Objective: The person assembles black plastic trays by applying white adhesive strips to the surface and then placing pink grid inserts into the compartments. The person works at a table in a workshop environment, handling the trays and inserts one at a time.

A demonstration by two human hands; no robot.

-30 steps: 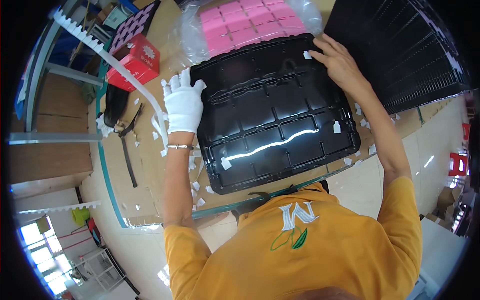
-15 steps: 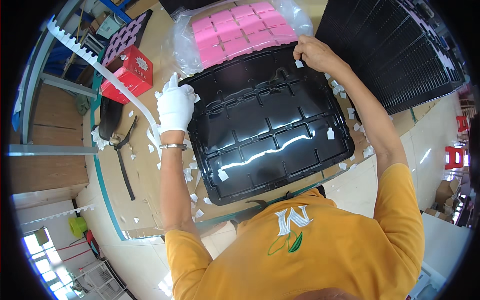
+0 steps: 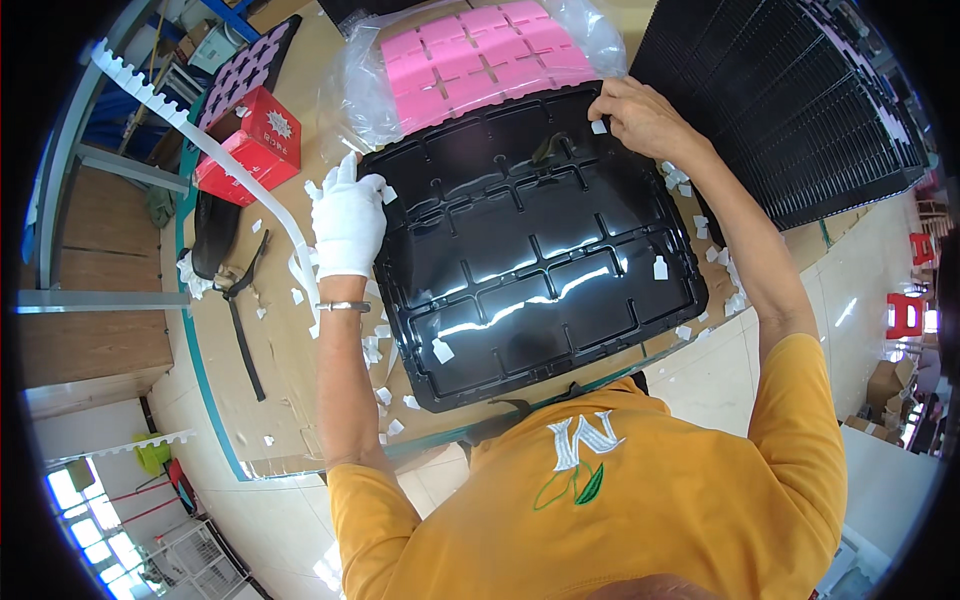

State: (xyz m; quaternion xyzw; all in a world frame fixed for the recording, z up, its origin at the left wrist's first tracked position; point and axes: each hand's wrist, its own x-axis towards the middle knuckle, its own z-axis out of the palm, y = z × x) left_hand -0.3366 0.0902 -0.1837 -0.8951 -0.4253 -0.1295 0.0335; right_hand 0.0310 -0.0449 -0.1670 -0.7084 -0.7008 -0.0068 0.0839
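Note:
A shiny black plastic tray (image 3: pixel 540 230) with molded ribs lies in front of me. My left hand (image 3: pixel 348 225), in a white glove, is at its far left corner. Its thumb side closes at a small white tab (image 3: pixel 389 195), while other fingers point upward. At the far right corner, the bare fingers of my right hand (image 3: pixel 640 115) are bent together against another white tab (image 3: pixel 599 127); their exact hold is partly hidden. Two more tabs lie on the tray, a right tab (image 3: pixel 660 267) and a near-left tab (image 3: pixel 443 350).
Pink molded sheets (image 3: pixel 485 60) in clear plastic lie beyond the tray. A tall stack of black trays (image 3: pixel 780 110) stands at right. At left are a red box (image 3: pixel 250 150), a long notched white strip (image 3: pixel 235 165) and a black strap (image 3: pixel 245 340). White scraps litter the brown tabletop (image 3: pixel 285 430).
Both hands stay at the tray's far corners. My left hand has shifted slightly left, and the right fingers have moved a little at their tab. The tray lies almost unchanged.

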